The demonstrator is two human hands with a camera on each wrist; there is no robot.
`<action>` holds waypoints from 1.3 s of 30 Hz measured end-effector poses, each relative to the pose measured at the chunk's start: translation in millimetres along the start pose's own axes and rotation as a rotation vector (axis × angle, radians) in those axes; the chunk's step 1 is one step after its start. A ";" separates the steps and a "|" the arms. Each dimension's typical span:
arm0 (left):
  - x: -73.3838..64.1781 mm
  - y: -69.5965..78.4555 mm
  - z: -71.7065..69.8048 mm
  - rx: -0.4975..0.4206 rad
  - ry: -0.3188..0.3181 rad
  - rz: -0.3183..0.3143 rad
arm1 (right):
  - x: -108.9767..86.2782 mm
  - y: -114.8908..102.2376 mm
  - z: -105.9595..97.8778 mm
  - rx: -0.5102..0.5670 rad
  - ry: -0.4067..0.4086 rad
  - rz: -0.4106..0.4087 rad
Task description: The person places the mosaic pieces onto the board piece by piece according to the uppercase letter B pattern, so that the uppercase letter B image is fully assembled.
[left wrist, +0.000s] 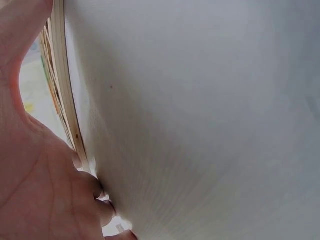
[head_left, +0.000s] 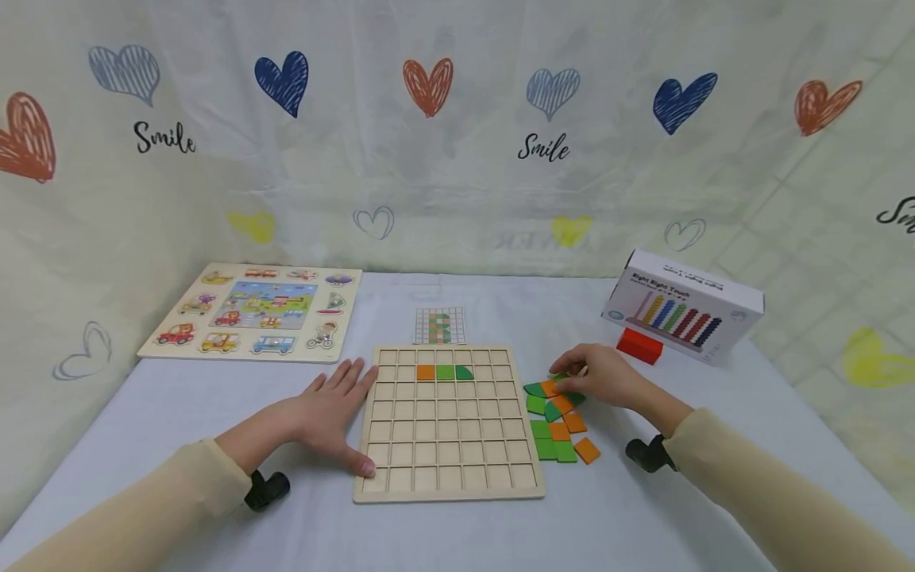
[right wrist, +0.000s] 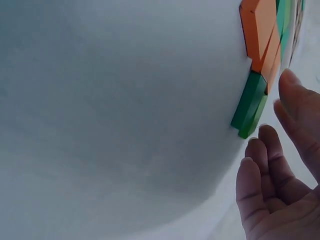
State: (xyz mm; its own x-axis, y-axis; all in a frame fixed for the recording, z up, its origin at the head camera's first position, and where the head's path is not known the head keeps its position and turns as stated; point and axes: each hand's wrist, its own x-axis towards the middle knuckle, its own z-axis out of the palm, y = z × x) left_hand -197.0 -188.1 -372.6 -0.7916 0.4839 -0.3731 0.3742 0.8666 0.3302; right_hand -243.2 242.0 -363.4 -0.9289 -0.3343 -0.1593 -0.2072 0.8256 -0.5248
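A wooden grid board (head_left: 450, 453) lies flat at the middle of the table. Its second row from the far edge holds an orange square tile (head_left: 426, 372), a green square tile (head_left: 445, 372) and a two-tone green tile with a curve (head_left: 464, 372). With fingers spread, my left hand (head_left: 330, 409) rests along the board's left side, thumb and fingertips at the frame. My right hand (head_left: 600, 373) is over the far end of the loose tiles (head_left: 562, 403), fingertips right at them. In the right wrist view its thumb and fingers are apart, with no tile showing between them.
Beyond the board lies a small pattern card (head_left: 422, 324). A wooden picture puzzle (head_left: 196, 318) sits at the back left. At the back right, a white toy box (head_left: 679, 306) leans tilted over a red block (head_left: 639, 346). A patterned curtain (head_left: 457, 159) hangs behind.
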 end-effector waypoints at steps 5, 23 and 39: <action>0.4 -1.3 0.9 0.009 -0.010 0.001 | 6.0 -3.4 3.8 -0.015 -0.043 0.007; -0.3 4.2 -0.3 0.030 -0.002 -0.017 | 19.5 -4.1 2.7 -0.038 -0.095 0.061; 0.9 3.3 0.5 0.038 0.009 -0.018 | 16.0 -8.0 0.7 -0.061 -0.045 0.075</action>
State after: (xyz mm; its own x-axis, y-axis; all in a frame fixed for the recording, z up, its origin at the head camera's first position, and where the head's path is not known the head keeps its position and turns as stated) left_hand -196.2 -184.7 -372.3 -0.8027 0.4671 -0.3707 0.3777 0.8793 0.2901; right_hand -256.2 229.8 -362.3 -0.9281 -0.2895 -0.2343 -0.1572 0.8748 -0.4582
